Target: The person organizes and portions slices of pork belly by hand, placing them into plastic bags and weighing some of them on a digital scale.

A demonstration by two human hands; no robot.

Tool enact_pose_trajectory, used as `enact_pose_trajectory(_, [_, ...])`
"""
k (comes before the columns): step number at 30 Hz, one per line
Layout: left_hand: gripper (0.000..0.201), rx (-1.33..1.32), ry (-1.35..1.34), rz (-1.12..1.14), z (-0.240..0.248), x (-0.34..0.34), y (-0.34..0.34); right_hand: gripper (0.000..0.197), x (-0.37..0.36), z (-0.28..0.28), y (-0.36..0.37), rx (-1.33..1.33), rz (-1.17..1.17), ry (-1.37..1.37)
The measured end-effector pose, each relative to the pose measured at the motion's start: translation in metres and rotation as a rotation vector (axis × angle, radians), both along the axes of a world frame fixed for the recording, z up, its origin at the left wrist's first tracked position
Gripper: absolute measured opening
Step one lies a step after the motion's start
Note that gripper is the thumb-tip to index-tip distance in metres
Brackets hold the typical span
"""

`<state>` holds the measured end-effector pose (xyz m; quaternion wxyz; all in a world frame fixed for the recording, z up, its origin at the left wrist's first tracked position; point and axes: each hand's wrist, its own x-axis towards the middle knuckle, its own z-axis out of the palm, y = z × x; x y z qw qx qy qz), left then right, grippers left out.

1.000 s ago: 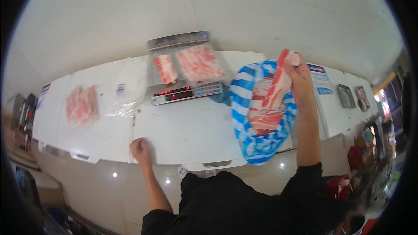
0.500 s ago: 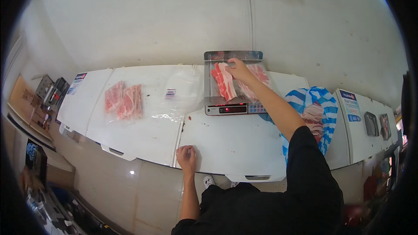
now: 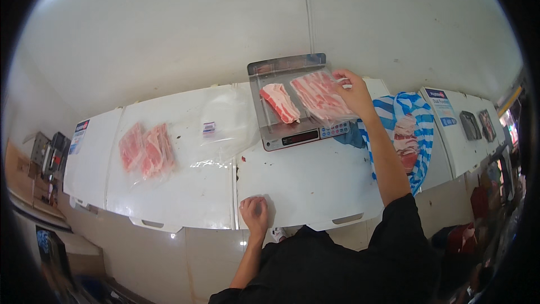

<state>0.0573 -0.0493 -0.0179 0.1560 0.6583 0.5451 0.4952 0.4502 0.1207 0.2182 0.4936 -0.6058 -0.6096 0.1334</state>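
Observation:
On the steel platform of a digital scale (image 3: 262,130) lies a small pile of sliced, fatty meat (image 3: 278,103). To its right on the same platform is a clear plastic bag of sliced meat (image 3: 318,97). My right hand (image 3: 353,93) reaches over from the right, its thumb and fingers closed on the bag's right edge. My left hand (image 3: 255,214) rests at the front edge of the white worktop, fingers curled in and nothing visible in them.
Clear plastic bags (image 3: 229,121) lie left of the scale. Packs of sliced meat (image 3: 156,149) lie farther left. On the right, a blue-and-white striped bag (image 3: 424,146) stands open around more meat (image 3: 406,143). Dark trays (image 3: 470,125) sit beyond it.
My right hand has left the loose slices on the scale and moved right to the bag's edge. The slices now lie folded closer together. The whole view has shifted slightly.

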Motion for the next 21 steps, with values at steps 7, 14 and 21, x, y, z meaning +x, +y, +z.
enact_pose_trajectory(7, [0.008,0.002,-0.020,-0.078,0.003,-0.002,0.000,0.041,0.040,-0.012,-0.021,-0.126,-0.257,-0.202])
enact_pose_trajectory(14, [0.006,-0.003,-0.045,-0.095,0.008,-0.003,0.000,0.049,0.059,-0.020,-0.006,-0.305,-0.411,-0.406])
enact_pose_trajectory(21, [0.009,0.017,-0.095,-0.124,-0.003,0.000,0.000,0.038,0.069,-0.006,-0.019,-0.261,-0.308,-0.352])
